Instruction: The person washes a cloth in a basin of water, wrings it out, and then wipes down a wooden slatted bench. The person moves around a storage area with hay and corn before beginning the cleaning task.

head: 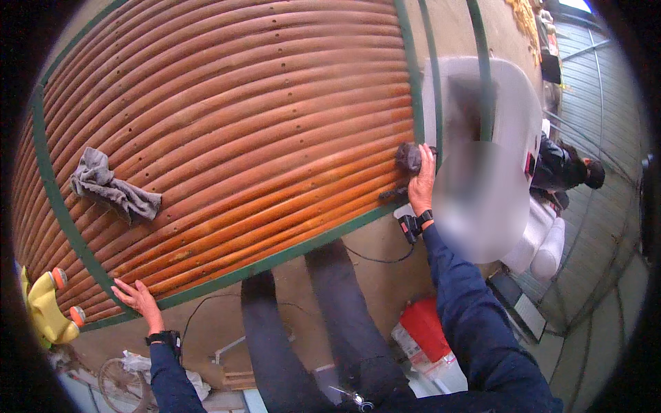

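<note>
Before me lies a panel of long parallel brown slats [222,129] in a green metal frame [289,256]. The nearest slats look wetter and more orange than the duller ones beyond. My right hand [422,180] holds a dark wadded cloth [408,157] at the slats' right end, beside the green end bar. Another small dark piece [393,194] lies just below it. My left hand [137,302] rests, fingers apart and holding nothing, at the near left, by the green crossbar [59,206]. A crumpled grey rag [116,186] lies on the slats farther up.
A yellow object with orange-and-white round ends [49,307] sits at the left edge. Past the right end stands a large pale, partly blurred form [516,98]. Another person [560,162] is beyond it. A cable [379,259], a red bag [426,328] and a spoked wheel [121,384] are below.
</note>
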Demonstrator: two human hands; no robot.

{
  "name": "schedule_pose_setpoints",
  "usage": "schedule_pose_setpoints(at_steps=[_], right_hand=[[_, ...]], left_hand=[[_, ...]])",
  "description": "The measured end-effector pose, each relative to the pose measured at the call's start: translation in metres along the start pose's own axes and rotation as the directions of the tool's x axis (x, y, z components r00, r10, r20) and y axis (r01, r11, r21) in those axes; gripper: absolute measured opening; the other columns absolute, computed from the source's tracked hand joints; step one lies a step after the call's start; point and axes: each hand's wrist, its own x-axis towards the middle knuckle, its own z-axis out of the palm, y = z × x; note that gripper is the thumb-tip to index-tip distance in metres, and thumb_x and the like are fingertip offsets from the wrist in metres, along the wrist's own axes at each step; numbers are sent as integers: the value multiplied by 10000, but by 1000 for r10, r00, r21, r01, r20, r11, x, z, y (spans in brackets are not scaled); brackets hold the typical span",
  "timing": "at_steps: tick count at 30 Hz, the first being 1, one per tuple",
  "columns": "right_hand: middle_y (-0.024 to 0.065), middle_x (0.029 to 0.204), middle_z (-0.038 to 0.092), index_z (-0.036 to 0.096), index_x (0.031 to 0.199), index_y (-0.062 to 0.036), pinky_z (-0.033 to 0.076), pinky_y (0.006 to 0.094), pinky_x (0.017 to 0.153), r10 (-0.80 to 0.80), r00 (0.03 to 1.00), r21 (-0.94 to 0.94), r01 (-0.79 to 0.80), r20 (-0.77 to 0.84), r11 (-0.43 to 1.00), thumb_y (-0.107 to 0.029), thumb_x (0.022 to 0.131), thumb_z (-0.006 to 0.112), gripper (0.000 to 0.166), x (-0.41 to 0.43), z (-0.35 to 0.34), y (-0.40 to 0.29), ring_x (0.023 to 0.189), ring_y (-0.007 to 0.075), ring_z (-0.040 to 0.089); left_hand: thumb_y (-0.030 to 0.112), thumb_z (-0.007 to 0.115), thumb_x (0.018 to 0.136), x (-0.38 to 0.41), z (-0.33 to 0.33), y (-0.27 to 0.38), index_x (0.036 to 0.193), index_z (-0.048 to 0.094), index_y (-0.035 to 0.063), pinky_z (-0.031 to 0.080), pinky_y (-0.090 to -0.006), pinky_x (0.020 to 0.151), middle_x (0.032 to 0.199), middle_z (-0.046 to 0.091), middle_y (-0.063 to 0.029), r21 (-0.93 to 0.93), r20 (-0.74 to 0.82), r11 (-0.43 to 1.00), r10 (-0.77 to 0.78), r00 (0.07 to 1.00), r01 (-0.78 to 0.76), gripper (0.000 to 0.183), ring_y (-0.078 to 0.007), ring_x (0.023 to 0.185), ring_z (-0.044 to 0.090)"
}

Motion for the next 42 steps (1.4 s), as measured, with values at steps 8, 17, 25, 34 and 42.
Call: schedule_pose_setpoints(at_steps=[8,17,25,34,42], right_hand=[[174,1510,416,445,1453,-46,255,421,1218,-207,977,30,209,-48,978,179,753,383,738,153,26,-29,1438,363,351],[225,1468,443,463,1412,-8,293,422,1200,-492,868,-21,492,-61,870,130,770,431,657,355,47,-30,1412,389,377],[230,1447,476,493,1385,-15,291,414,1202,-525,850,19,526,-45,850,82,773,442,622,409,42,-35,1404,380,388],[181,1550,375,406,1487,-50,214,427,1234,-287,952,-18,291,106,957,176,744,392,777,231,15,-41,1475,350,301],[197,1501,426,448,1442,-29,224,433,1229,-464,886,-22,464,-12,886,156,772,404,697,362,35,-51,1441,376,337]], left_hand=[[239,517,1037,14,-8,-24,1598,228,115,225,-452,1204,1632,151,-221,6,-6,999,-32,999,32,644,-387,1489,207],[310,429,1072,9,2,-43,1599,245,116,194,-426,1211,1653,124,-175,31,-32,994,103,994,-102,590,-352,1510,187],[290,446,1073,8,-3,-18,1605,231,116,226,-438,1191,1654,133,-172,-20,5,997,81,997,-81,600,-354,1511,183],[244,416,1072,0,-15,-10,1606,214,124,203,-435,1216,1663,89,-143,17,30,999,29,999,-29,583,-346,1519,160],[253,400,1068,4,-11,-21,1601,238,109,200,-433,1212,1655,134,-158,-22,19,1000,7,1000,-6,575,-353,1511,189]])
